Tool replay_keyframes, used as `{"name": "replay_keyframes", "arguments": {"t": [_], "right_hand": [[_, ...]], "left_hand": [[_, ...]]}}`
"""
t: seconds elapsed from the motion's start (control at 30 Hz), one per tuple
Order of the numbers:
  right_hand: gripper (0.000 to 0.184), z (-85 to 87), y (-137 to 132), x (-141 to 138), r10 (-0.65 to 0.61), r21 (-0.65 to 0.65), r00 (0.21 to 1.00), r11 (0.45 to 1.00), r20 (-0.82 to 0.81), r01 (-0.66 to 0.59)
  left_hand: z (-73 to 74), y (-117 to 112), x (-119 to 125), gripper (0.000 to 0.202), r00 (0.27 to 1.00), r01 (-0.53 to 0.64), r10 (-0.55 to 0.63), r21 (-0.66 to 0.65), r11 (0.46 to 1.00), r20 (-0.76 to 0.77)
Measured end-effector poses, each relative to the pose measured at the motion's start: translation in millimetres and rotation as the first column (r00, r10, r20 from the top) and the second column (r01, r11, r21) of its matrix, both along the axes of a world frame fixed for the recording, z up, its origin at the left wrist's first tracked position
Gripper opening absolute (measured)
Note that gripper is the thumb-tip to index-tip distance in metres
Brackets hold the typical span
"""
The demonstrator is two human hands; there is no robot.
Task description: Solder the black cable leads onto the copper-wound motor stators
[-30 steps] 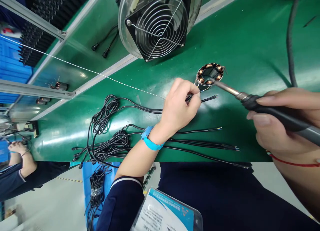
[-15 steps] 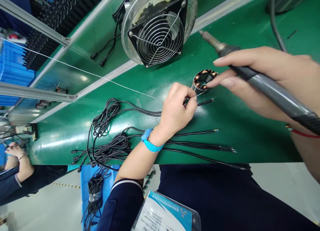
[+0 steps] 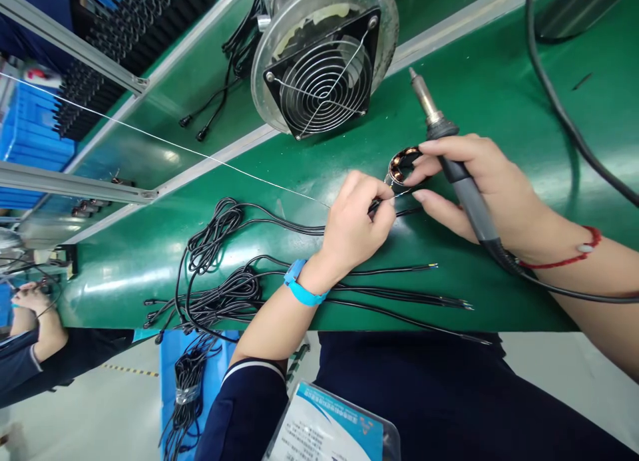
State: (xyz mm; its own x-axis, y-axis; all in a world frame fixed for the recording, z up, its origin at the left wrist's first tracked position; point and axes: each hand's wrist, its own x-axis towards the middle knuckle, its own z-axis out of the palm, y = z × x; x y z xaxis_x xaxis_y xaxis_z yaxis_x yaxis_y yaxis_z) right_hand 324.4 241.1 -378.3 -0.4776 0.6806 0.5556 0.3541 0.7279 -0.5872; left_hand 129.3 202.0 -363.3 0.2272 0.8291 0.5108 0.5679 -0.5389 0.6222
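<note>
My left hand (image 3: pixel 357 225) is closed in a pinch on a black wire (image 3: pixel 279 225), and thin solder wire (image 3: pixel 200 153) runs into it from the far left. Just beyond its fingertips lies a small round stator with copper coils (image 3: pixel 399 165) on the green bench (image 3: pixel 499 102). My right hand (image 3: pixel 479 185) grips a soldering iron (image 3: pixel 452 158) with its metal tip pointing up and away from the stator. That hand's fingertips touch the stator's right side.
A fan with a wire grille (image 3: pixel 324 75) stands behind the stator. Several black cables (image 3: pixel 224 281) lie bundled on the left of the bench, with loose leads (image 3: pixel 409 301) near the front edge. Another person's arm (image 3: pixel 30 314) is at the far left.
My right hand lifted the iron's tip off the stator, swung it up and back, then came down so its fingers rest against the stator. The left hand barely moved.
</note>
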Motion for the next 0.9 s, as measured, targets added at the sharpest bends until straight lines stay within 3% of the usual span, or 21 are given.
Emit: {"name": "replay_keyframes", "arguments": {"t": [0.37, 0.6, 0.77, 0.83, 0.9], "right_hand": [[0.041, 2.6, 0.3, -1.3, -0.06, 0.034, 0.998, 0.998, 0.019, 0.06], [0.041, 3.1, -0.2, -4.6, -0.077, 0.017, 0.997, 0.997, 0.015, 0.077], [0.044, 2.7, -0.5, -3.7, -0.087, 0.009, 0.996, 0.996, 0.001, 0.087], [0.048, 4.0, -2.6, -3.7, -0.075, 0.01, 0.997, 0.997, -0.031, 0.076], [0.051, 5.5, -4.7, -4.5, -0.092, -0.007, 0.994, 0.996, -0.053, 0.091]], "left_hand": [[1.0, -0.2, -4.8, 0.009, 0.986, -0.061, 0.069, 0.056, 0.997, -0.154], [-5.2, 3.4, 0.5, 0.032, 0.971, -0.089, 0.113, 0.122, 0.989, -0.212], [-2.8, 3.5, 1.3, 0.03, 0.974, -0.087, 0.078, -0.031, 0.996, -0.213], [2.8, 3.4, -3.7, 0.024, 0.989, -0.073, 0.046, -0.191, 0.979, -0.141], [10.0, 4.6, -11.3, 0.028, 0.999, -0.027, 0.016, -0.442, 0.897, -0.028]]}}
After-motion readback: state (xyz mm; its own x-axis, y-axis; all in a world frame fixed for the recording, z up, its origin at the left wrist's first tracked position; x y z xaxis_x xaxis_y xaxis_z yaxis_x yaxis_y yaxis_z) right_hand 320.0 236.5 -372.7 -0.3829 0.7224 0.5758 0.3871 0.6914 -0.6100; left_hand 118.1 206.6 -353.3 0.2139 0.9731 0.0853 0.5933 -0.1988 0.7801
